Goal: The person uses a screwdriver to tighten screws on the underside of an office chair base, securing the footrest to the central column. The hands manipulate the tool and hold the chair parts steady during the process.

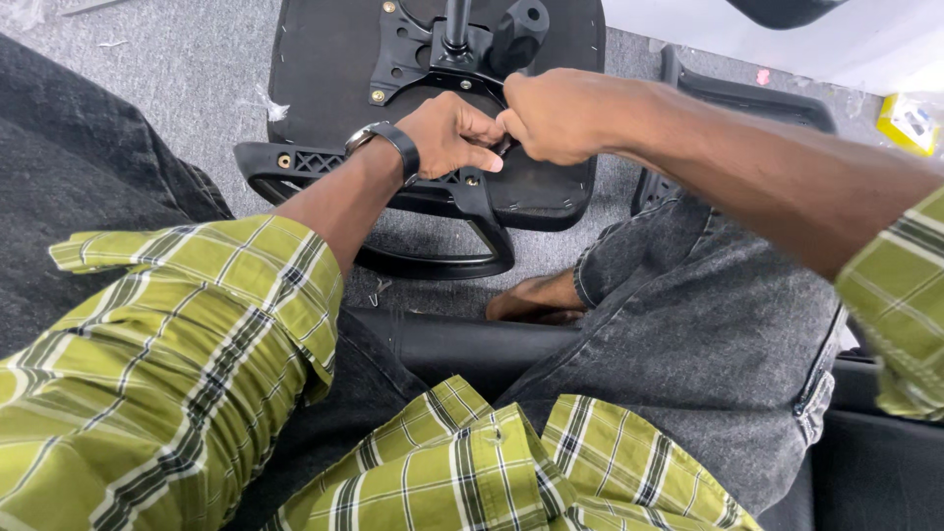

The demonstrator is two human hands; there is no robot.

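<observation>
An upside-down black office chair seat lies on the grey carpet, its metal mounting plate and a lever knob facing up. A black plastic armrest is laid across the seat's near edge. My left hand, with a dark wristwatch, rests fisted on the armrest bracket. My right hand is closed right beside it, fingers pinched on a small item hidden between the two hands.
My legs in grey jeans and a bare foot lie below the seat. A black cylinder lies across my lap. Another black chair part sits to the right, with a yellow object on the carpet.
</observation>
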